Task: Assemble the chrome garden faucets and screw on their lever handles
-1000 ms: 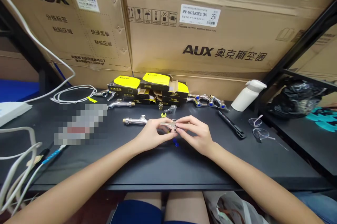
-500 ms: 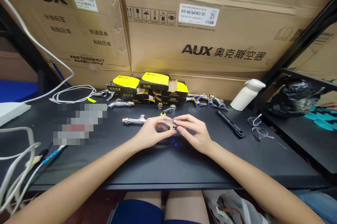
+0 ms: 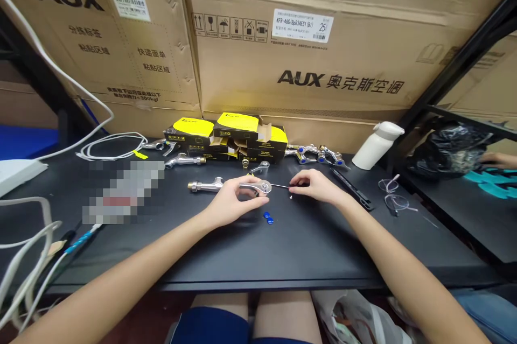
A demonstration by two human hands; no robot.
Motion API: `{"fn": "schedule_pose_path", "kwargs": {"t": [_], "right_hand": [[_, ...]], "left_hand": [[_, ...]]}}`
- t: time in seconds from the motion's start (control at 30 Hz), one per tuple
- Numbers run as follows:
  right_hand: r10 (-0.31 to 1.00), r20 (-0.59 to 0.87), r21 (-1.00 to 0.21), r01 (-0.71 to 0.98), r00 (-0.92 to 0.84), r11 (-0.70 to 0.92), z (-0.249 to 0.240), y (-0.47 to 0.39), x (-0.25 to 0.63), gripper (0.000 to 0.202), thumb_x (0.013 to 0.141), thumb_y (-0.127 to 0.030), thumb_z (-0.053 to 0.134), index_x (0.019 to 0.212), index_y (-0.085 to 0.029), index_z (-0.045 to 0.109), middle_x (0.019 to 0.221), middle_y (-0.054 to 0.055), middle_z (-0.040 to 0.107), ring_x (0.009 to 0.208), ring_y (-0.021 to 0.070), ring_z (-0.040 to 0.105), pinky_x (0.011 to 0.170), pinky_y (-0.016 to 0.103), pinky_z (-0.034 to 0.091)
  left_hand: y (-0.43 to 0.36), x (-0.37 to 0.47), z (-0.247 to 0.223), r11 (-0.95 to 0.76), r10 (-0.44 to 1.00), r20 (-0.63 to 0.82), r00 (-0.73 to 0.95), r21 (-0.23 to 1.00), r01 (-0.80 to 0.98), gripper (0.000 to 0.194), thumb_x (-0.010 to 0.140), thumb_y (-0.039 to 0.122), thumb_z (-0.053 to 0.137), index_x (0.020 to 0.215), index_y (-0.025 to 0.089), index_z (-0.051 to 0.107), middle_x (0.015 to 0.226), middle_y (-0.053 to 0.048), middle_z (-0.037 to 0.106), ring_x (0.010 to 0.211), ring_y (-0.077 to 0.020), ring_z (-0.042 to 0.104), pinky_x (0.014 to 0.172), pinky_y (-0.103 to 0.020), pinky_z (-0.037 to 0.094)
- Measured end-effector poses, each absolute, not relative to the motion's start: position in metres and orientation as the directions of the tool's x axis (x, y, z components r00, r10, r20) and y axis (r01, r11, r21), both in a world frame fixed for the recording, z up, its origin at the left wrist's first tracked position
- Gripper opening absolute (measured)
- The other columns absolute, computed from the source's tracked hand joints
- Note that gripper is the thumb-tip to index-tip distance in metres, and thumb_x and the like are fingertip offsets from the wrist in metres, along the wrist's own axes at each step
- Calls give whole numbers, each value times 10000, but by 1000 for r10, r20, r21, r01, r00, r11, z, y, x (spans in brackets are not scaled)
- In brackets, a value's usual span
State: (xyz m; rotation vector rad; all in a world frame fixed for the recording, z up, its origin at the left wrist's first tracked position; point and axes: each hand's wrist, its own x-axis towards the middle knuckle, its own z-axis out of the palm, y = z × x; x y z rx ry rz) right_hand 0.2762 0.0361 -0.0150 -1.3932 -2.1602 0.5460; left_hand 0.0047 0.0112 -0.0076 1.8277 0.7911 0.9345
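Observation:
My left hand [image 3: 233, 201] is closed around a chrome tap handle [image 3: 264, 187], whose round end points right. With thumb and fingers pinched, my right hand [image 3: 313, 187] grips a thin metal rod [image 3: 280, 186]; its left tip reaches close to the handle's round end, though I cannot tell whether they touch. Just below my right fingertips is a tiny pale piece [image 3: 291, 197], too small to name. Two blue caps [image 3: 267, 217] lie on the black table in front of the handle. Left of my left hand lies a chrome tap body [image 3: 205, 185].
Black and yellow boxes [image 3: 236, 126] are stacked behind, with another chrome lever [image 3: 260, 167] before them. Several tap parts [image 3: 317, 155] lie to their right. Farther right are a white bottle [image 3: 375, 146], a black tool [image 3: 352, 189] and glasses [image 3: 396, 201]. Cables [image 3: 28, 247] run along the left.
My right hand has moved right, away from the handle, and now shows the thin rod in its pinch. My left hand keeps hold of the handle. The blue caps are more exposed.

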Motion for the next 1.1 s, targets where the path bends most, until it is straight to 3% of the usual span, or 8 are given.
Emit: {"fn": "schedule_pose_path", "kwargs": {"t": [0.1, 0.27, 0.43, 0.6, 0.77, 1.1], "right_hand": [[910, 176, -548, 730, -376, 408, -18, 39, 281, 158, 761, -309, 661, 775, -159, 709, 742, 40, 691, 686, 167, 625, 653, 292, 503], [906, 302, -666, 614, -298, 424, -7, 30, 270, 202, 819, -348, 598, 819, -153, 651, 719, 24, 659, 614, 142, 592, 576, 276, 495], [810, 586, -734, 414, -14, 539, 4, 10, 246, 196, 792, -367, 665, 785, -172, 647, 674, 14, 622, 509, 112, 537, 456, 244, 435], [649, 710, -702, 211, 273, 680, 7, -14, 227, 238, 916, -431, 486, 824, -219, 540, 519, -36, 504, 389, 113, 511, 399, 263, 447], [694, 687, -724, 117, 216, 680, 8, -27, 217, 265, 934, -480, 414, 836, -239, 466, 600, -2, 557, 455, 153, 606, 420, 295, 521], [698, 710, -699, -29, 96, 715, 2, -27, 213, 158, 954, -320, 436, 884, -239, 553, 654, -2, 625, 519, 173, 650, 456, 319, 543]], "left_hand": [[11, 5, -6, -389, 817, 276, 506, 912, 131, 299, 746, 348, 689, 967, 158, 624, 964, -52, 680, 826, -166, 659, 847, -325, 546], [10, 4, -4, -431, 794, 300, 529, 891, 142, 245, 760, 307, 671, 955, 165, 628, 978, -45, 677, 902, -172, 648, 876, -313, 518], [11, 3, -4, -472, 784, 315, 535, 862, 185, 248, 768, 303, 664, 975, 171, 632, 987, -43, 682, 920, -177, 638, 883, -319, 495], [11, 3, -4, -511, 767, 323, 554, 830, 223, 239, 760, 291, 671, 967, 176, 641, 985, -36, 684, 930, -185, 631, 906, -340, 475], [10, 5, -6, -503, 758, 313, 572, 839, 208, 232, 763, 260, 666, 977, 176, 639, 1004, -35, 685, 957, -186, 629, 903, -325, 476], [10, 4, -7, -488, 754, 306, 582, 853, 184, 254, 765, 276, 669, 994, 170, 641, 987, -38, 685, 919, -178, 636, 881, -311, 488]]}}
